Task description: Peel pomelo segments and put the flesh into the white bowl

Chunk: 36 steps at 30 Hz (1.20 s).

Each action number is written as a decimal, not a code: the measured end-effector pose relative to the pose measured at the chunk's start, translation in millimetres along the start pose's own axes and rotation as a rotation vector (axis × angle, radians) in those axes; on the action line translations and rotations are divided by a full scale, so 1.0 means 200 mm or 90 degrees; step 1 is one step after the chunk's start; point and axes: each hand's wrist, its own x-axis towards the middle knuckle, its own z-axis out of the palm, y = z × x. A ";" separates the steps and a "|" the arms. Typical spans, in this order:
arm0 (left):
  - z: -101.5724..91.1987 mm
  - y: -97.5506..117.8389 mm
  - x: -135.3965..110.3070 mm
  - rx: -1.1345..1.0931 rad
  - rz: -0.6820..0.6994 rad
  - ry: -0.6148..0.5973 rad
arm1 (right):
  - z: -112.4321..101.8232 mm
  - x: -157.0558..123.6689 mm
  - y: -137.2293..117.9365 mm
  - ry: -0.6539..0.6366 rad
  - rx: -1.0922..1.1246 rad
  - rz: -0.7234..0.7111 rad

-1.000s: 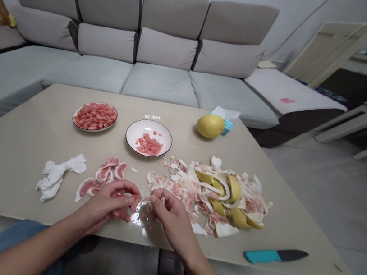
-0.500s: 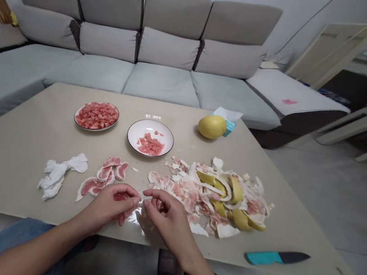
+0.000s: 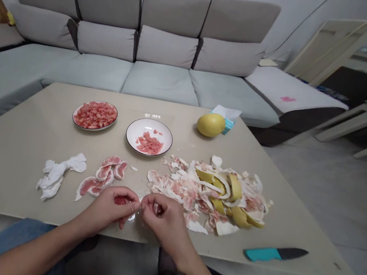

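My left hand (image 3: pixel 115 210) is curled round a red pomelo segment (image 3: pixel 121 200), mostly hidden by the fingers. Thumb and forefinger of my right hand (image 3: pixel 166 221) are pinched against the left fingertips; what they grip is too small to make out. Just beyond the left hand lie several pink pomelo segments (image 3: pixel 103 175) edged in white. A white plate (image 3: pixel 137 127) ahead of the hands carries a few bits of pink pulp (image 3: pixel 149 143). To the right of my right hand spreads a heap of yellow rind, white pith and thin membranes (image 3: pixel 189 190).
Crumpled white tissue (image 3: pixel 57 174) lies at left. Further back stand a plate heaped with pulp (image 3: pixel 95 115) and a whole yellow pomelo (image 3: pixel 210 125) beside a tissue pack (image 3: pixel 229 125). A teal-handled knife (image 3: pixel 274 254) rests near the table's front right edge. Behind is a grey sofa (image 3: pixel 164 82).
My right fingertips have come in to meet the left ones, closing the small gap between the hands. The view has shifted slightly; the things on the table stay put.
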 end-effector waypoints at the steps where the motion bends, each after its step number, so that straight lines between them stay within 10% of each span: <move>1: 0.00 0.00 0.00 -0.013 -0.002 -0.012 | -0.01 0.00 0.00 -0.024 0.034 0.035; 5: -0.01 -0.01 0.00 -0.074 -0.009 -0.046 | -0.01 0.00 0.01 -0.073 0.069 0.069; 11: -0.01 -0.01 0.01 -0.089 -0.023 -0.008 | -0.02 0.03 0.09 0.096 -0.293 -0.188; 18: -0.03 -0.01 0.02 -0.223 -0.028 0.023 | -0.14 0.05 0.15 0.101 -0.374 -0.120; 36: 0.00 0.02 0.01 -0.158 -0.008 0.043 | 0.03 0.01 0.04 -0.060 0.086 0.085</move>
